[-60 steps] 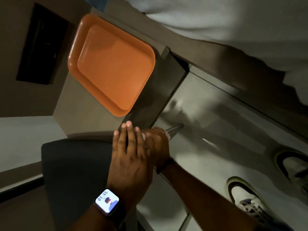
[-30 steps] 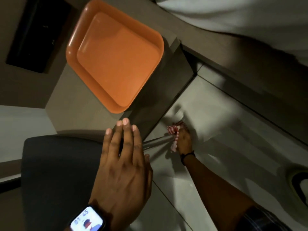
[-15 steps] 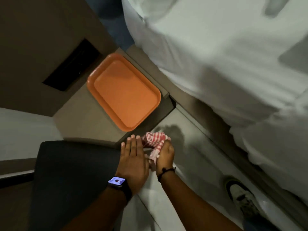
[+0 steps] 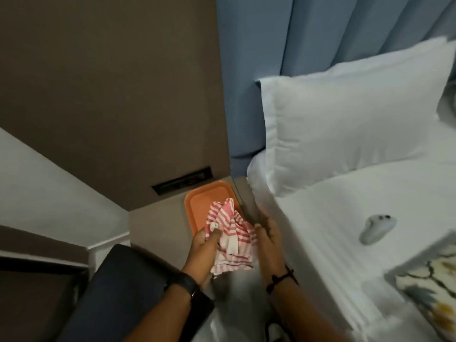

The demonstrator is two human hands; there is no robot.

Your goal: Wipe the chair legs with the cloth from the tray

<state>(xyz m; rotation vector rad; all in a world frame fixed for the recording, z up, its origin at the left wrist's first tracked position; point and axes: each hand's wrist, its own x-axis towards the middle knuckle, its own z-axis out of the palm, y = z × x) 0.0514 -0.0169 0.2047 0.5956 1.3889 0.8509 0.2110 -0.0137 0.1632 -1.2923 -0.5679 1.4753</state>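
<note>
A red-and-white striped cloth [image 4: 232,236] hangs bunched between both hands, in front of the orange tray [image 4: 202,197] on the bedside unit. My left hand [image 4: 204,250] pinches its upper left corner with thumb and fingers. My right hand [image 4: 267,236] sits against the cloth's right side, fingers spread and blurred; its grip is unclear. The dark chair seat [image 4: 128,287] lies under my left forearm. The chair legs are hidden.
A bed with white sheets [image 4: 345,230] and a pillow [image 4: 350,119] fills the right side. A white controller [image 4: 376,225] lies on the sheets. A brown wall panel [image 4: 111,95] and blue curtain [image 4: 283,45] stand behind the tray.
The view has risen from the floor to the bed and wall. Both hands lifted from beside the chair seat, and my left hand has taken hold of the cloth in front of the tray.
</note>
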